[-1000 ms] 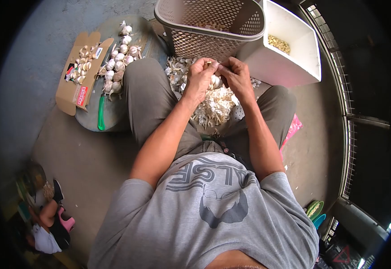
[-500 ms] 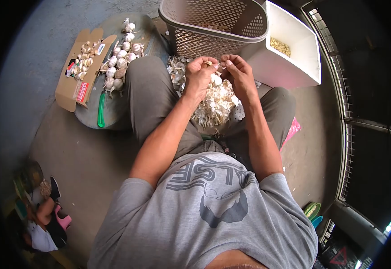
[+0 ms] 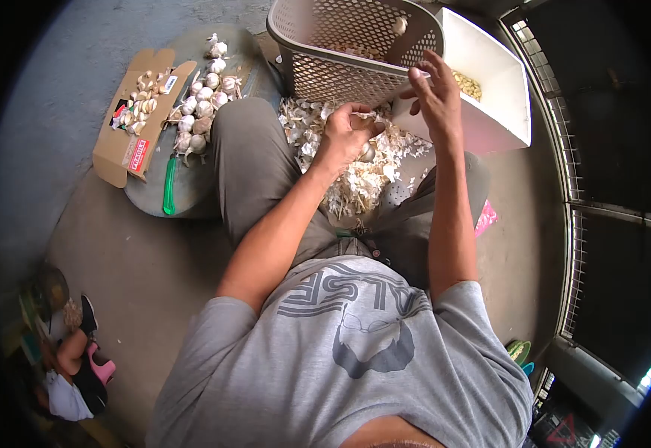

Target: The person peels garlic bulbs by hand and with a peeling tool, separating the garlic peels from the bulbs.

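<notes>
My right hand is raised in front of the white box, its fingers spread and nothing plainly held. Above the basket's inside, a pale garlic piece appears in mid-air, apart from my hand. Over the pile of garlic skins is my left hand, fingers curled towards the thumb; a pale bit shows at the fingertips, too small to name. A rounded garlic bulb shows just below that hand, partly hidden.
A perforated grey-brown basket stands ahead, beside a white box with peeled cloves. At left, a round surface bears garlic bulbs, a green-handled tool and cardboard with cloves. Another person is at lower left.
My right hand has moved up and right, away from my left, and its fingers have spread. A garlic piece now shows above the basket. My left hand has dropped slightly.
</notes>
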### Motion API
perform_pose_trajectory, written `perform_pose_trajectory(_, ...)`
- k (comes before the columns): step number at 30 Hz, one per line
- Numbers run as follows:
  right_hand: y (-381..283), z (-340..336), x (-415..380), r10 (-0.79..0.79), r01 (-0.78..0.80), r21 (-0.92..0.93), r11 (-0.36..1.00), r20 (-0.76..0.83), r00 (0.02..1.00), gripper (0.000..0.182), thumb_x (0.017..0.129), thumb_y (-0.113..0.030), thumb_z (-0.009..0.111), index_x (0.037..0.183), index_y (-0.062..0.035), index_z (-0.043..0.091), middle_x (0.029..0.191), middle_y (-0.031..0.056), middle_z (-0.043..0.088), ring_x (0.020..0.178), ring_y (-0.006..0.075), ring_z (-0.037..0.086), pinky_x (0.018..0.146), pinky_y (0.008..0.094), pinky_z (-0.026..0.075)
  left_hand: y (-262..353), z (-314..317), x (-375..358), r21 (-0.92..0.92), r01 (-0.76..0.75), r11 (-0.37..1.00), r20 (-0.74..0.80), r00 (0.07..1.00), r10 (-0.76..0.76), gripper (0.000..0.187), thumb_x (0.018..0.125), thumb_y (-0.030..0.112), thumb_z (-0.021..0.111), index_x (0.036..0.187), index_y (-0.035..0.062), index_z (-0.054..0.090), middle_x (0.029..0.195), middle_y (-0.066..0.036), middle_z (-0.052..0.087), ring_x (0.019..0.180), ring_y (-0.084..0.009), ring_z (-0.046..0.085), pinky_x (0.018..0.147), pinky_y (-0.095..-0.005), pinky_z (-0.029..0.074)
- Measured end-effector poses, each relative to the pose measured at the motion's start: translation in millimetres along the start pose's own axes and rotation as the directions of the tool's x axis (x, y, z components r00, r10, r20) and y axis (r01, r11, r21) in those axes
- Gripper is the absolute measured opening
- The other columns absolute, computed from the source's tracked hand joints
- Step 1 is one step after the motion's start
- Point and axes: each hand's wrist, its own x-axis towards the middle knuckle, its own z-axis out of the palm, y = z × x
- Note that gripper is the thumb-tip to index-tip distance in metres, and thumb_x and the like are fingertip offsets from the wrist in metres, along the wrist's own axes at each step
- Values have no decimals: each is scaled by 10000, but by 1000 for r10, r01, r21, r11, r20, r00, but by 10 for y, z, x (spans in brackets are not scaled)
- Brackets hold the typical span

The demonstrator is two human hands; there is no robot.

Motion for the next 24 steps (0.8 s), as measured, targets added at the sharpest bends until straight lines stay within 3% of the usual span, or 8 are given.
perform_pose_trajectory(3, 125, 65, -171, 72, 8, -223, 975, 344, 936, 418, 977, -279, 700, 1279, 2, 632, 1152, 167, 702, 797, 238, 709, 648, 349, 562, 163, -13, -79, -27, 104, 994, 34, 994, -103, 464, 858, 76, 799, 1242, -29, 560, 923, -57, 693, 863, -100, 657, 731, -243, 534)
perform_pose_trajectory(4, 184, 155, -249, 21, 64, -164, 984, 472, 881, 305, 984, -248, 693, 1142, 13, 699, 996, 131, 739, 774, 234, 685, 709, 386, 546, 98, -22, -62, -58, 33, 998, 27, 999, -32, 453, 857, 72, 795, 1234, -31, 565, 930, -61, 691, 862, -103, 656, 729, -245, 537)
perform_pose_trajectory(5, 227, 174, -308, 178, 48, -411, 911, 494, 851, 233, 990, -199, 678, 1072, 18, 694, 881, 83, 727, 707, 162, 648, 643, 342, 521, 5, -23, -29, -85, -36, 996, 16, 999, 38, 441, 856, 68, 790, 1225, -34, 570, 936, -65, 690, 861, -106, 656, 728, -247, 540)
perform_pose_trajectory(7, 348, 241, -430, 259, -219, -143, 965, 415, 872, 196, 1002, -167, 656, 1018, 27, 670, 808, 44, 693, 647, 105, 604, 572, 282, 493, -56, -48, -11, 21, -140, 990, 3, 990, 140, 407, 860, 57, 776, 1205, -39, 582, 947, -71, 688, 856, -111, 656, 725, -250, 545)
perform_pose_trajectory(9, 408, 278, -459, 248, -260, -6, 966, 316, 916, 176, 1007, -153, 651, 990, 22, 654, 793, 36, 676, 621, 75, 579, 533, 248, 467, -48, -80, 3, 283, -206, 937, 25, 978, 208, 362, 868, 43, 757, 1179, -45, 593, 954, -76, 687, 847, -115, 656, 724, -249, 548)
perform_pose_trajectory(13, 392, 255, -437, 184, -217, 128, 968, 229, 956, 138, 1004, -124, 656, 981, 10, 637, 790, 27, 669, 605, 61, 566, 491, 217, 441, -73, -68, 50, -112, -15, 994, 42, 999, 20, 180, 945, 64, 696, 1086, -19, 621, 943, -41, 681, 808, -80, 632, 684, -229, 530)
perform_pose_trajectory(17, 440, 182, -433, 199, -243, 117, 963, 304, 932, 137, 994, -124, 676, 929, -6, 649, 739, 6, 634, 607, 59, 552, 499, 206, 426, -55, -94, 28, 116, -38, 993, 34, 999, 34, 154, 970, 132, 701, 1018, -5, 652, 847, 12, 641, 724, -36, 541, 579, -212, 436)
perform_pose_trajectory(24, 471, 189, -438, 145, -126, -104, 987, 211, 967, 196, 973, -153, 705, 917, 23, 639, 707, 30, 622, 656, 99, 523, 576, 288, 434, -145, -68, 82, 117, -89, 989, 42, 996, 84, 179, 985, 157, 678, 1042, -13, 672, 871, -9, 670, 757, -49, 546, 646, -231, 452)
